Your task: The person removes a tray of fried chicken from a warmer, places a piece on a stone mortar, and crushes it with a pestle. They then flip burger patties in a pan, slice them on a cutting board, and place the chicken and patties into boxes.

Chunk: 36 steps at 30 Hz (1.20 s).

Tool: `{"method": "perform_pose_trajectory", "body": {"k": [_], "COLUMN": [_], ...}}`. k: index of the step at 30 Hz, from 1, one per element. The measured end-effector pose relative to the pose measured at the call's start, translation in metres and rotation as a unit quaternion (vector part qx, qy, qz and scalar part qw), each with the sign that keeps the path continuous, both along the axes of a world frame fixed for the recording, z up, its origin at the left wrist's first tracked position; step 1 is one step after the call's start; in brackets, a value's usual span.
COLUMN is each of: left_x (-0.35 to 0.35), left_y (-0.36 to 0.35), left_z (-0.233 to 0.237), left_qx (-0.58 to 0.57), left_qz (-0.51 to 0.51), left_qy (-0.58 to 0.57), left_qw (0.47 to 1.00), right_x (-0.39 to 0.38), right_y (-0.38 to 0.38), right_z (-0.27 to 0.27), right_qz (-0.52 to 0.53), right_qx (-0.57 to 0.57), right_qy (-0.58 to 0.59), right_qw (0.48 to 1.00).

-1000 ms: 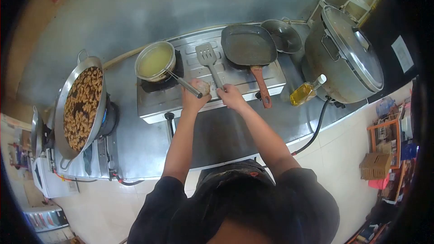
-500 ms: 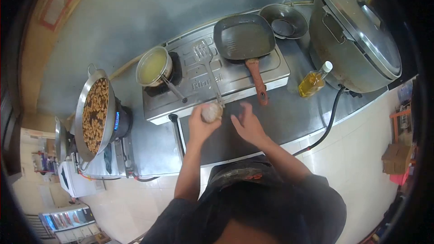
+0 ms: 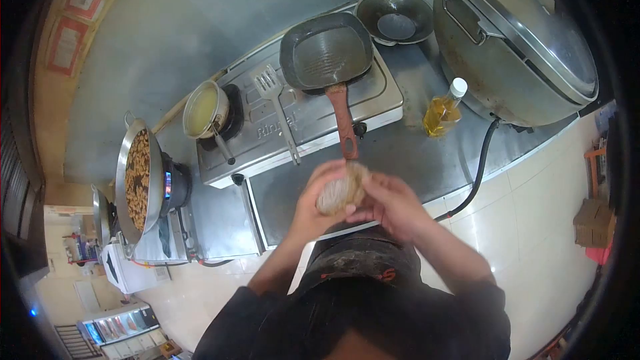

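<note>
Our right grip has come in to the pale round object in our left grip

Under both grips we see the bench, and beyond them, far to the right, a lidded pot. Ahead of the grips sits a gas stove; well left stands a wok of brown pieces. Straight ahead we have a square pan, its handle pointing back at us; ahead-right, an oil bottle; ahead-left, a slotted spatula. Smallest, the object sits between our palms: our left fingers wrap it, our right ones are at its right side, but blur hides whether they grasp.

Kitchen — stove, square pan, big lidded pot.
</note>
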State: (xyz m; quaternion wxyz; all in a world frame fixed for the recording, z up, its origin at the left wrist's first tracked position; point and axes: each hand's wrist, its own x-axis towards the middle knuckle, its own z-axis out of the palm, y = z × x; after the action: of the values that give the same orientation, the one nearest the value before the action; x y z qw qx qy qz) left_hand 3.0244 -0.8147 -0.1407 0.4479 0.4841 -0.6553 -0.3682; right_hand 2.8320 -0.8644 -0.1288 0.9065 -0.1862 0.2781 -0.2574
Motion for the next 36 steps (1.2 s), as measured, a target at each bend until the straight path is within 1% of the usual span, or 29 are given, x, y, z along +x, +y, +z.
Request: {"method": "perform_pose_trajectory", "body": {"k": [2,4,5,6,7,8,9,10,12,13,15,16,17,19,21,22,23,25,26,27,28,29,30,31,32,33,34,35,36], "left_x": [-0.007,-0.017,-0.013,-0.007,0.006,0.022,0.038,0.050,0.056,0.060,0.069,0.071,0.073,0.076,0.082,0.084,0.088,0.097,0.074,0.079,0.059,0.044,0.034,0.028,0.024,0.026,0.030,0.037,0.045], "left_y": [-0.027,-0.069,-0.096,-0.124,-0.153,-0.180,-0.204,-0.224,-0.252,-0.266,-0.288,-0.296,-0.303,-0.316,-0.322,-0.324,-0.322,-0.313,-0.275,-0.238,-0.185,-0.132,-0.086,-0.043,-0.006,0.027,0.054,0.075,0.088], "left_z": [0.019,0.025,0.029,0.031,0.026,0.018,0.009,0.003,-0.001,-0.003,-0.014,-0.019,-0.024,-0.027,-0.037,-0.039,-0.033,-0.009,0.047,0.070,0.108,0.132,0.145,0.140,0.132,0.125,0.118,0.105,0.082], "left_qx": [0.028,0.050,0.058,0.067,0.049,0.029,0.009,-0.010,0.065,0.100,0.110,0.115,0.132,0.159,0.171,0.174,0.151,0.099,0.068,-0.095,-0.191,-0.212,-0.198,-0.218,-0.237,-0.211,-0.184,-0.082,0.016], "left_qz": [0.043,0.141,0.151,0.161,0.197,0.231,0.259,0.281,0.267,0.256,0.230,0.213,0.194,0.159,0.156,0.154,0.147,0.130,0.156,0.151,0.157,0.176,0.195,0.197,0.197,0.099,-0.007,-0.091,-0.181], "left_qy": [0.022,0.151,0.223,0.293,0.186,0.077,-0.065,-0.206,-0.368,-0.444,-0.538,-0.581,-0.601,-0.636,-0.619,-0.609,-0.604,-0.591,-0.574,-0.503,-0.429,-0.338,-0.233,-0.142,-0.046,-0.011,0.021,0.042,0.055], "left_qw": [0.998,0.977,0.961,0.940,0.961,0.969,0.964,0.937,0.888,0.853,0.804,0.777,0.764,0.738,0.751,0.758,0.769,0.790,0.801,0.846,0.869,0.900,0.932,0.945,0.950,0.973,0.983,0.992,0.982], "right_x": [0.004,0.012,0.016,0.021,0.029,0.037,0.044,0.053,0.077,0.086,0.100,0.106,0.112,0.110,0.095,0.084,0.071,0.032,0.012,-0.006,-0.021,-0.033,-0.041,-0.050,-0.058,-0.066,-0.071,-0.074,-0.076], "right_y": [-0.030,-0.068,-0.094,-0.121,-0.159,-0.194,-0.213,-0.228,-0.258,-0.270,-0.286,-0.294,-0.301,-0.297,-0.277,-0.263,-0.244,-0.197,-0.169,-0.138,-0.110,-0.085,-0.058,-0.032,-0.006,0.020,0.047,0.079,0.109], "right_z": [0.004,0.009,0.003,0.005,-0.009,-0.023,-0.008,0.007,-0.006,-0.005,-0.011,-0.018,-0.027,-0.021,-0.010,-0.004,0.001,0.004,0.008,0.009,0.004,-0.004,-0.013,-0.023,-0.036,-0.051,-0.064,-0.074,-0.082], "right_qz": [-0.025,-0.052,-0.045,-0.057,-0.070,-0.078,-0.071,-0.063,-0.031,0.007,0.090,0.074,0.057,0.002,-0.072,-0.140,-0.207,-0.300,-0.321,-0.340,-0.347,-0.354,-0.335,-0.318,-0.278,-0.238,-0.204,-0.186,-0.174], "right_qx": [-0.058,-0.092,-0.188,-0.250,-0.388,-0.512,-0.520,-0.525,-0.597,-0.613,-0.634,-0.631,-0.628,-0.627,-0.624,-0.624,-0.622,-0.660,-0.649,-0.635,-0.616,-0.597,-0.557,-0.514,-0.499,-0.482,-0.460,-0.469,-0.476], "right_qy": [0.012,0.030,0.078,0.135,0.267,0.387,0.455,0.518,0.609,0.615,0.625,0.627,0.629,0.637,0.650,0.616,0.578,0.505,0.485,0.466,0.484,0.501,0.521,0.539,0.552,0.562,0.571,0.599,0.628], "right_qw": [0.998,0.994,0.978,0.957,0.879,0.763,0.720,0.672,0.521,0.496,0.447,0.452,0.456,0.449,0.428,0.459,0.486,0.468,0.490,0.514,0.515,0.517,0.553,0.586,0.608,0.628,0.649,0.622,0.591]}}
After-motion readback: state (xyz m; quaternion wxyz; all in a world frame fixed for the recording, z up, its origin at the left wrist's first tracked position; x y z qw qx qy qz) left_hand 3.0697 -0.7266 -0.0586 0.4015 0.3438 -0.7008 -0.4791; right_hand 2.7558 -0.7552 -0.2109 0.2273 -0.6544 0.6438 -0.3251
